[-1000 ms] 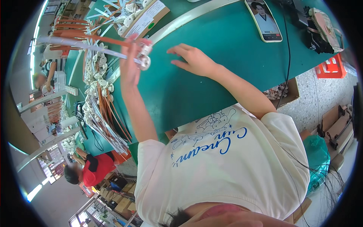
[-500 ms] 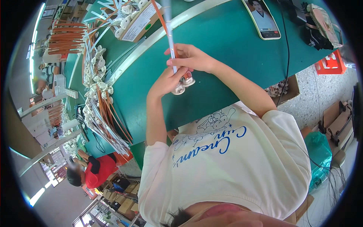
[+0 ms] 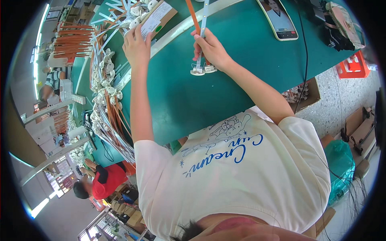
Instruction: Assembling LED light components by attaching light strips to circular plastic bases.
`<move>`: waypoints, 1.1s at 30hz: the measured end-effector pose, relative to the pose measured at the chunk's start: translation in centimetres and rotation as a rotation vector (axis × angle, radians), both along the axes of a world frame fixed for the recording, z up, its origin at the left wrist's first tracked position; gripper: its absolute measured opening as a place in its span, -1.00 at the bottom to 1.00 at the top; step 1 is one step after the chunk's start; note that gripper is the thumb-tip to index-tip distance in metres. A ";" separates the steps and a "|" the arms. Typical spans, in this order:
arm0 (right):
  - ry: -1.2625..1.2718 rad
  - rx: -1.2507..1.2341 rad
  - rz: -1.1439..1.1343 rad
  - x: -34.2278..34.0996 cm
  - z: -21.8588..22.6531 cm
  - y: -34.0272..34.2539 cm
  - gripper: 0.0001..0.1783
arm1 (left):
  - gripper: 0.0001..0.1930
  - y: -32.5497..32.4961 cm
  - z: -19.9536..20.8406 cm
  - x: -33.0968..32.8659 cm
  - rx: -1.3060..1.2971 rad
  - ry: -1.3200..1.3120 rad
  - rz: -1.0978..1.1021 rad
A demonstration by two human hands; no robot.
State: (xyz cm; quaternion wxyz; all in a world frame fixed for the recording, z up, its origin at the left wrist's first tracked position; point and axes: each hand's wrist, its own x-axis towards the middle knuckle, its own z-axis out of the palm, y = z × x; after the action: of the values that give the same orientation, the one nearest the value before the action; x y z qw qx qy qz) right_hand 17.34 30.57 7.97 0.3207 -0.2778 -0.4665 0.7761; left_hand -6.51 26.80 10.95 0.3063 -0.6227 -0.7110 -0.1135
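A: Item 1, far left of the green table point(image 3: 189, 100)?

B: A long heap of orange and white strips with round white end pieces point(image 3: 105, 92), running along the table's left edge. A second bundle of orange strips point(image 3: 70, 40) lies further back. Neither is touched.

A: Item 2?

B: The left hand point(image 3: 136, 46), stretched forward to a flat brown cardboard box with a white label point(image 3: 157, 17). Its fingers lie together on the box's near edge. Whether they pinch the box or only rest on it, I cannot tell.

A: Item 3?

B: The right hand point(image 3: 211, 50), fingers clamped around 2 long thin strips, 1 orange strip point(image 3: 192, 15) and 1 white strip point(image 3: 204, 14). Both rise steeply away from the person. Each seems to end in a small round white fitting point(image 3: 203, 70), and the 2 fittings rest side by side on the table just below the hand.

A: Item 4, right side?

B: A phone point(image 3: 278, 19) lying flat with its screen lit, a black cable point(image 3: 303, 60) trailing off the table's edge, and an orange crate point(image 3: 354, 64) on the floor. All well apart from the hands.

A: Risks?

B: In my judgement, 3. The strips are held by 1 hand only, near their lower ends, so their long free lengths could swing or slip apart. The fittings only rest on the table and could skid. And with the left arm reaching far forward, it could brush the heap and tangle loose strips.
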 end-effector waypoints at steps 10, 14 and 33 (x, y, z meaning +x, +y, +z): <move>-0.019 0.094 0.006 0.1 0.6 -0.2 -0.74 | -0.70 2.6 4.9 -1.2 -0.305 0.156 0.133; 0.046 0.076 -0.048 0.4 0.4 0.2 -0.74 | -0.77 -1.5 7.5 0.9 -0.283 -0.208 -0.014; -0.053 -0.020 0.178 2.8 4.4 0.7 -0.73 | -0.67 -11.3 8.3 9.4 -0.232 -0.789 -0.106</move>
State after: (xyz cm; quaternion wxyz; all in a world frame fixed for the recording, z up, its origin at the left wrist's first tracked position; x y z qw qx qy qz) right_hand 20.12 31.30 12.34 0.2351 -0.2589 -0.4898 0.7987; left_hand 2.84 15.54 19.28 -0.0681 -0.5976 -0.7489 -0.2783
